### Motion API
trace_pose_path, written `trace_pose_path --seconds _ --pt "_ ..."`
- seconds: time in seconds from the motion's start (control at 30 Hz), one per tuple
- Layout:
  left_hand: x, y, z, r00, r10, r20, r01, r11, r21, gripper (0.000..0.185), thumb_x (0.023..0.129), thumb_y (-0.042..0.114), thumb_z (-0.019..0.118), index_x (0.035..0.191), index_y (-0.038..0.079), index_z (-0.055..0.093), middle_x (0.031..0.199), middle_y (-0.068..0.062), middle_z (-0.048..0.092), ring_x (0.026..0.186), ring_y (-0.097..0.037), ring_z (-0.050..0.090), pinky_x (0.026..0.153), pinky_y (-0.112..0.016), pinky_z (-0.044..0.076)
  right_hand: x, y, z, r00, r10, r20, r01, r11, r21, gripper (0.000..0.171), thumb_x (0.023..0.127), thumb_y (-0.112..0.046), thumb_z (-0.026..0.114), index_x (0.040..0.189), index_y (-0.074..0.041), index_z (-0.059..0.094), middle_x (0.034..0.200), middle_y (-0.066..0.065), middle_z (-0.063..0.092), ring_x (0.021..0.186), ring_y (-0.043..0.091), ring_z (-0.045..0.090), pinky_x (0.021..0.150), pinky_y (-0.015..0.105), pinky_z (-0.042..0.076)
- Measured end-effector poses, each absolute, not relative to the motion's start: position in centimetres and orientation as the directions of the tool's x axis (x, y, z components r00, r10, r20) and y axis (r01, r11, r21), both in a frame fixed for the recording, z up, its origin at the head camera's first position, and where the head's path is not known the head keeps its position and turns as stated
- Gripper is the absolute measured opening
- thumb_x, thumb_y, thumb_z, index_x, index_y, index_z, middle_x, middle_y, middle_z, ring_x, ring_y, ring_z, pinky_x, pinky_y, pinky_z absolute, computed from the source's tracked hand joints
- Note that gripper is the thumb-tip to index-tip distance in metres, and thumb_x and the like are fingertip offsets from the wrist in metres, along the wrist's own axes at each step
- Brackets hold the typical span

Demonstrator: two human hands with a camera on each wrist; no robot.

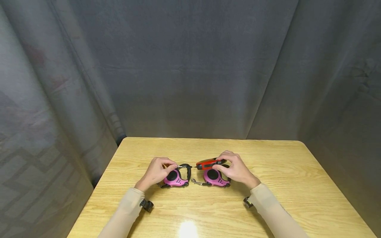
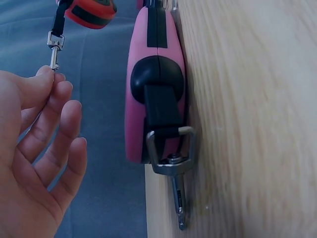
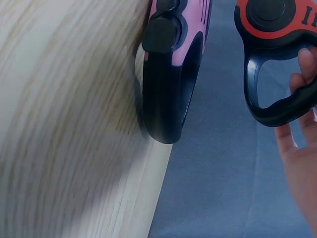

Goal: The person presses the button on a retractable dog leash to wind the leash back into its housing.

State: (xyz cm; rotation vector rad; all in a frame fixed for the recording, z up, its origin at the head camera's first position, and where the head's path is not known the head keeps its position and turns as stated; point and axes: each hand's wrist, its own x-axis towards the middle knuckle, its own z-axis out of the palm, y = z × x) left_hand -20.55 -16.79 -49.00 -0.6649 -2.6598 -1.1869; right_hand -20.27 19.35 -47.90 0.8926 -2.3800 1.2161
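Note:
A red and black retractable dog leash [image 1: 205, 164] is held up off the table by my right hand [image 1: 236, 168], whose fingers grip its black loop handle [image 3: 280, 116]. My left hand [image 1: 157, 172] pinches the metal snap clip [image 2: 54, 57] of that same leash between thumb and forefinger, its other fingers loosely bent. A short black strap [image 2: 59, 22] joins the clip to the red body. Below the hands, two pink retractable leashes lie side by side: the left pink leash [image 1: 178, 180] under my left hand, the right pink leash [image 1: 215, 178] under my right.
The wooden table [image 1: 190, 205] carries both pink leashes near its middle. A metal clip [image 1: 194, 181] of the right pink leash points toward the left one. Grey curtains [image 1: 184, 72] hang behind the table and along both sides.

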Motion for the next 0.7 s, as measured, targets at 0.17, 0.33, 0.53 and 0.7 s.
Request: trace_pose_path --seconds 0.17,0.33,0.53,0.7 --pt "-20.5 -16.6 -48.9 -0.89 0.335 0.31 0.453 0.573 0.683 0.007 0.097 0.022 0.08 0.096 0.019 0.086 0.091 0.005 0.081 0.072 -0.002 0.065 0.066 -0.022 0.054 -20.2 19.0 -47.9 -0.758 -0.386 0.525 -0.652 0.459 -0.604 0.016 0.084 -0.022 0.092 0.095 -0.018 0.081 0.092 -0.009 0.073 0.088 0.007 0.064 0.083 0.032 0.055" --pt "-20.4 -16.5 -48.8 -0.892 0.329 0.31 0.45 0.577 0.682 0.006 0.096 0.021 0.08 0.096 0.019 0.087 0.092 0.005 0.081 0.072 -0.003 0.065 0.066 -0.022 0.054 -20.3 18.8 -47.9 -0.751 -0.388 0.533 -0.659 0.47 -0.587 0.019 0.082 -0.021 0.093 0.096 -0.015 0.082 0.093 -0.008 0.074 0.089 0.007 0.066 0.085 0.033 0.056" --pt "-20.4 -16.3 -49.0 -0.891 0.331 0.309 0.451 0.576 0.682 0.007 0.096 0.021 0.08 0.097 0.02 0.087 0.092 0.005 0.082 0.072 -0.004 0.066 0.066 -0.022 0.054 -20.4 18.4 -48.0 -0.737 -0.398 0.547 -0.676 0.448 -0.585 0.017 0.084 -0.02 0.092 0.095 -0.017 0.081 0.093 -0.009 0.073 0.089 0.007 0.065 0.083 0.032 0.055" --pt "-20.5 -16.2 -49.0 -0.888 0.347 0.302 0.455 0.572 0.683 0.008 0.097 0.023 0.079 0.098 0.021 0.087 0.092 0.007 0.081 0.072 -0.003 0.065 0.065 -0.022 0.054 -20.4 18.0 -48.1 -0.734 -0.398 0.55 -0.679 0.444 -0.585 0.016 0.084 -0.021 0.092 0.095 -0.017 0.081 0.093 -0.009 0.073 0.089 0.008 0.065 0.084 0.032 0.055"
